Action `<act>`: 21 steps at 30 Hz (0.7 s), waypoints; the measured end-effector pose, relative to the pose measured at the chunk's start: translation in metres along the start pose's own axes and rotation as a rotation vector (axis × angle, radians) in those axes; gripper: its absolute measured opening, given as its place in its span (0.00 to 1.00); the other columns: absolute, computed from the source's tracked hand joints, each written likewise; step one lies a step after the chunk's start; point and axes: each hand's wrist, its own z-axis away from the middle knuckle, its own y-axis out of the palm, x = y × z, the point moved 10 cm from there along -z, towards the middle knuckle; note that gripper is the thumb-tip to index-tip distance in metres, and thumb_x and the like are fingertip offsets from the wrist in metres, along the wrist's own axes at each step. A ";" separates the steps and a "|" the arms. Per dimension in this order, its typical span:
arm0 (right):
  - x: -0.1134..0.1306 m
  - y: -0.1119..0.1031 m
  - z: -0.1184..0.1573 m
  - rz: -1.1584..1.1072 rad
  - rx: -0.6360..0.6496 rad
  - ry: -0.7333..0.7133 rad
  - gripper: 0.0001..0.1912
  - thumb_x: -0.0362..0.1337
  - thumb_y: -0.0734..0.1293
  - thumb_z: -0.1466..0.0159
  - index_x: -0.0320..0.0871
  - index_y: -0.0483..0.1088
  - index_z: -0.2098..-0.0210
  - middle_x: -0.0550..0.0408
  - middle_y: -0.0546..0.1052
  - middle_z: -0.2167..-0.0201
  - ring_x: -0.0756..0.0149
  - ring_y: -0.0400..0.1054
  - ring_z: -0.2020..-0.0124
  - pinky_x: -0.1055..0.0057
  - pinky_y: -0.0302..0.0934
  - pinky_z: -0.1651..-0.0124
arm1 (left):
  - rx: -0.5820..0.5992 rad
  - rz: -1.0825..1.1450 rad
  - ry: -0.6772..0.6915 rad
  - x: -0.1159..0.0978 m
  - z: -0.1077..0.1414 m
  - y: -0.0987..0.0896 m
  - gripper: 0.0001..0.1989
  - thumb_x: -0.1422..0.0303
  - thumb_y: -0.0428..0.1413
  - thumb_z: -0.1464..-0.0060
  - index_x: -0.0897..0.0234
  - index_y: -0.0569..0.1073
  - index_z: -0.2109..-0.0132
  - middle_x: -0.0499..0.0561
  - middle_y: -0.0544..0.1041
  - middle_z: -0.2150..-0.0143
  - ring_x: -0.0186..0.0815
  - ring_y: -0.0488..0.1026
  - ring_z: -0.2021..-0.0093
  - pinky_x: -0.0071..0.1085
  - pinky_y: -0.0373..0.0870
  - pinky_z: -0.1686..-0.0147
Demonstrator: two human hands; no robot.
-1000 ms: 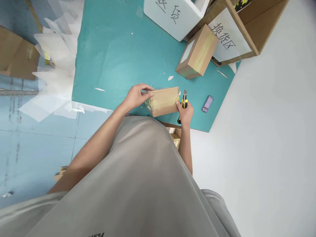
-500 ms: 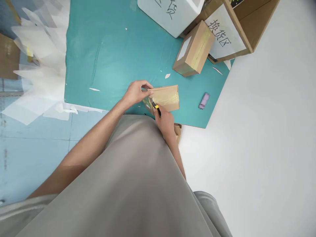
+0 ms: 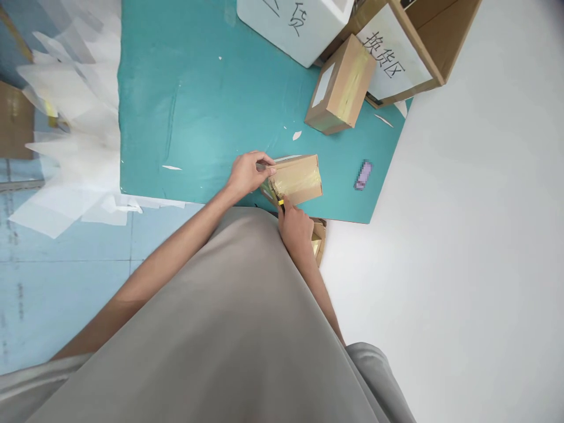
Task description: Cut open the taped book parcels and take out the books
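A small brown cardboard box [image 3: 299,179] with yellowish tape lies near the front edge of the green table. My left hand [image 3: 249,174] grips the box's upper left corner, thumb on the near face and fingers behind it. In my right hand [image 3: 296,228] is a black and yellow utility knife [image 3: 281,203], its tip at the taped left edge of the box. Whether the blade is in the tape, I cannot tell. My right fingers are wrapped round the knife's handle and hide most of it.
Behind stand a taller taped carton [image 3: 341,88], a white bin [image 3: 295,26] and an open cardboard box [image 3: 405,59] with a handwritten sign. A blurred purple item [image 3: 363,175] lies at right on the green table [image 3: 198,117]. White sheets [image 3: 74,117] hang at the left.
The knife and my right hand have moved slightly down towards my body along the box's left edge. My left hand keeps its hold on the corner. The whole view has shifted a little.
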 end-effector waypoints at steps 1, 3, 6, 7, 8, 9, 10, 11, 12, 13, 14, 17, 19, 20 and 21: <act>-0.002 0.000 0.003 -0.012 -0.008 0.016 0.29 0.46 0.51 0.18 0.47 0.59 0.23 0.41 0.85 0.49 0.48 0.82 0.53 0.60 0.72 0.54 | 0.007 -0.011 -0.005 0.000 0.002 0.002 0.10 0.66 0.67 0.45 0.60 0.86 0.56 0.52 0.85 0.54 0.42 0.81 0.54 0.39 0.81 0.50; -0.006 0.001 0.008 -0.032 -0.016 0.048 0.28 0.45 0.53 0.19 0.48 0.60 0.24 0.42 0.85 0.49 0.49 0.82 0.52 0.60 0.72 0.53 | 0.018 -0.025 -0.009 -0.001 0.004 0.005 0.10 0.66 0.67 0.45 0.59 0.86 0.55 0.52 0.85 0.53 0.41 0.81 0.54 0.38 0.81 0.50; -0.007 0.004 0.014 -0.052 0.007 0.067 0.27 0.45 0.53 0.19 0.49 0.59 0.23 0.43 0.85 0.49 0.49 0.82 0.52 0.60 0.72 0.51 | 0.019 -0.045 0.000 -0.004 0.008 0.006 0.10 0.68 0.66 0.45 0.59 0.86 0.55 0.52 0.85 0.53 0.41 0.81 0.54 0.37 0.81 0.50; -0.008 0.004 0.015 -0.057 0.017 0.073 0.27 0.45 0.53 0.19 0.49 0.59 0.23 0.43 0.85 0.49 0.49 0.82 0.52 0.59 0.72 0.51 | 0.017 -0.051 0.002 -0.004 0.009 0.006 0.10 0.68 0.66 0.44 0.58 0.86 0.55 0.52 0.85 0.53 0.41 0.81 0.55 0.37 0.81 0.50; -0.008 0.004 0.016 -0.060 0.025 0.077 0.27 0.45 0.54 0.19 0.49 0.59 0.23 0.43 0.85 0.49 0.49 0.82 0.52 0.59 0.72 0.51 | 0.014 -0.057 0.002 -0.005 0.010 0.006 0.10 0.68 0.66 0.44 0.58 0.86 0.55 0.52 0.85 0.53 0.41 0.81 0.55 0.37 0.81 0.50; -0.008 0.003 0.018 -0.063 0.027 0.077 0.27 0.45 0.54 0.19 0.49 0.59 0.24 0.43 0.85 0.49 0.49 0.82 0.52 0.60 0.72 0.52 | 0.011 -0.060 0.002 -0.005 0.011 0.006 0.09 0.68 0.66 0.44 0.58 0.86 0.55 0.52 0.85 0.53 0.41 0.81 0.55 0.38 0.81 0.50; -0.008 0.003 0.019 -0.065 0.027 0.076 0.27 0.45 0.54 0.19 0.49 0.60 0.24 0.43 0.85 0.49 0.49 0.82 0.52 0.60 0.72 0.52 | 0.009 -0.059 0.003 -0.005 0.012 0.007 0.09 0.68 0.66 0.44 0.58 0.86 0.55 0.52 0.85 0.53 0.41 0.81 0.55 0.37 0.81 0.50; -0.009 0.002 0.020 -0.066 0.027 0.075 0.27 0.45 0.54 0.19 0.49 0.61 0.24 0.43 0.85 0.50 0.50 0.82 0.53 0.60 0.71 0.52 | 0.007 -0.053 0.006 -0.005 0.013 0.007 0.09 0.68 0.66 0.44 0.58 0.86 0.55 0.52 0.85 0.53 0.41 0.81 0.55 0.37 0.81 0.50; -0.009 0.001 0.021 -0.066 0.025 0.071 0.27 0.45 0.55 0.19 0.49 0.61 0.25 0.44 0.85 0.51 0.50 0.82 0.53 0.60 0.71 0.52 | 0.005 -0.045 0.011 -0.006 0.014 0.007 0.09 0.68 0.66 0.44 0.59 0.86 0.55 0.52 0.85 0.53 0.41 0.81 0.55 0.37 0.81 0.50; -0.010 0.000 0.021 -0.065 0.023 0.066 0.26 0.45 0.55 0.19 0.49 0.62 0.25 0.44 0.85 0.52 0.50 0.82 0.53 0.60 0.71 0.52 | 0.006 -0.036 0.015 -0.006 0.015 0.007 0.09 0.68 0.66 0.44 0.59 0.86 0.55 0.52 0.85 0.53 0.41 0.81 0.54 0.37 0.81 0.50; -0.011 0.000 0.021 -0.064 0.025 0.059 0.26 0.46 0.55 0.19 0.49 0.62 0.25 0.44 0.85 0.53 0.49 0.82 0.53 0.61 0.71 0.52 | 0.007 -0.031 0.017 -0.007 0.015 0.007 0.10 0.68 0.66 0.44 0.59 0.86 0.55 0.52 0.85 0.53 0.41 0.81 0.54 0.37 0.81 0.50; -0.014 0.000 0.015 -0.062 0.036 0.023 0.26 0.46 0.56 0.19 0.48 0.65 0.27 0.44 0.85 0.53 0.48 0.81 0.53 0.60 0.71 0.52 | 0.002 -0.035 0.006 -0.007 0.015 0.005 0.10 0.67 0.66 0.45 0.60 0.86 0.55 0.52 0.85 0.53 0.41 0.81 0.54 0.38 0.81 0.49; -0.014 -0.001 0.007 -0.066 0.037 -0.012 0.24 0.47 0.56 0.19 0.48 0.69 0.30 0.43 0.85 0.52 0.48 0.81 0.52 0.59 0.71 0.51 | -0.011 -0.036 0.000 -0.006 0.015 0.003 0.10 0.67 0.66 0.44 0.60 0.86 0.55 0.52 0.86 0.53 0.42 0.81 0.54 0.38 0.80 0.49; -0.013 -0.002 0.003 -0.070 0.036 -0.033 0.23 0.47 0.56 0.19 0.48 0.71 0.32 0.43 0.85 0.51 0.48 0.80 0.51 0.59 0.70 0.50 | -0.021 -0.033 -0.001 -0.005 0.015 0.002 0.10 0.66 0.65 0.44 0.61 0.86 0.55 0.52 0.86 0.53 0.42 0.81 0.53 0.39 0.80 0.49; -0.011 -0.004 -0.001 -0.073 0.032 -0.052 0.23 0.47 0.56 0.19 0.47 0.73 0.34 0.43 0.84 0.50 0.48 0.80 0.50 0.59 0.70 0.49 | -0.032 -0.028 -0.002 -0.004 0.015 0.001 0.10 0.66 0.65 0.44 0.61 0.86 0.55 0.53 0.86 0.53 0.43 0.81 0.53 0.39 0.80 0.50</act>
